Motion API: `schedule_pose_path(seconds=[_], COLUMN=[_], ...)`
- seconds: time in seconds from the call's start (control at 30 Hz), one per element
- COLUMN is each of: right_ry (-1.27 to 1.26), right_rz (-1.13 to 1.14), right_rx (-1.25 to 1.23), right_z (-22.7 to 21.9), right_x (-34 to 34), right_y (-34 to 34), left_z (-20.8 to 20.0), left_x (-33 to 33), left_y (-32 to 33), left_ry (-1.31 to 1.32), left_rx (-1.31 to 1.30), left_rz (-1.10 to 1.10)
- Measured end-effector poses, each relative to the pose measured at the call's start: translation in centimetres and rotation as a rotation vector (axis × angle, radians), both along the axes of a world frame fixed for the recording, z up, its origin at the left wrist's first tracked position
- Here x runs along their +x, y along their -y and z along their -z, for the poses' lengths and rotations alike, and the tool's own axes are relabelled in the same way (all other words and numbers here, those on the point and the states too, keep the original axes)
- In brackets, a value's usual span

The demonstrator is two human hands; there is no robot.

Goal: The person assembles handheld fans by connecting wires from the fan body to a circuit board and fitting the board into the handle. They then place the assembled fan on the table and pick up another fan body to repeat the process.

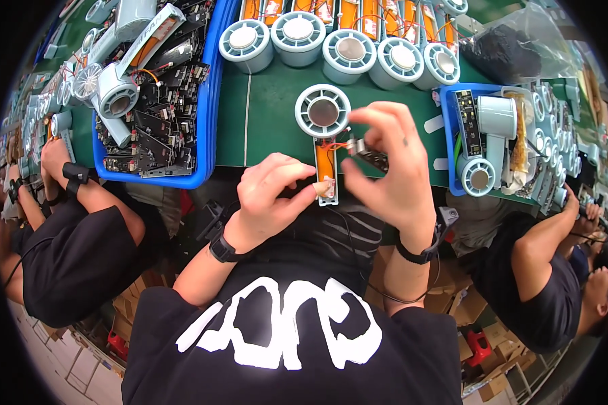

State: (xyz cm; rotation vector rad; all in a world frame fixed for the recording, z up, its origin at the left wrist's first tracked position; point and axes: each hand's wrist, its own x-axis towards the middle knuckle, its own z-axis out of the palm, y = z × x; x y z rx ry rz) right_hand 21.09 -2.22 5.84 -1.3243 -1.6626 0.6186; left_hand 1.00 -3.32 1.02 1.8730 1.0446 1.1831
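Observation:
A light-blue handheld fan housing [322, 92] lies in front of me, its round head away from me and its slim handle pointing toward me. Inside the open handle sits an orange battery [325, 164] with red wires. My left hand [275, 196] grips the handle's lower part, its thumb pressing on the battery's near end. To the right, my right hand [395, 165] curves with thumb and index finger apart, the index tip beside the fan head's rim. Between those fingers shows a small dark circuit board [374, 158] on wires; I see no finger clearly gripping it.
A blue bin [211, 115] of circuit boards and fan parts stands left. Several fan housings [349, 55] line the table's far side. At right are a smaller blue bin [450, 145] and a clear bag [520, 44] of black items. Other people work on both sides.

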Motion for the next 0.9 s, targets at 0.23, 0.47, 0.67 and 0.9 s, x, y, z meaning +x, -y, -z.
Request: schedule_pose_path(seconds=[0.23, 0.47, 0.67, 0.9], right_ry=[-0.067, -0.351, -0.553, -0.934], right_rz=[0.022, -0.049, -0.116, -0.203], right_rx=[-0.393, -0.643, -0.706, -0.561], right_z=[1.6, 0.9, 1.6, 1.9], right_x=[0.6, 1.6, 1.8, 2.3], right_y=[-0.3, 0.1, 0.3, 1.0], left_z=[-0.2, -0.5, -0.9, -2.0], left_x=[1.5, 2.6, 1.9, 1.6], left_y=[-0.3, -0.6, -1.5, -3.3], left_ry=[-0.209, -0.373, -0.403, -0.101], left_rx=[0.211, 0.273, 0.274, -0.042], left_rz=[0.132, 0.037, 0.049, 0.152])
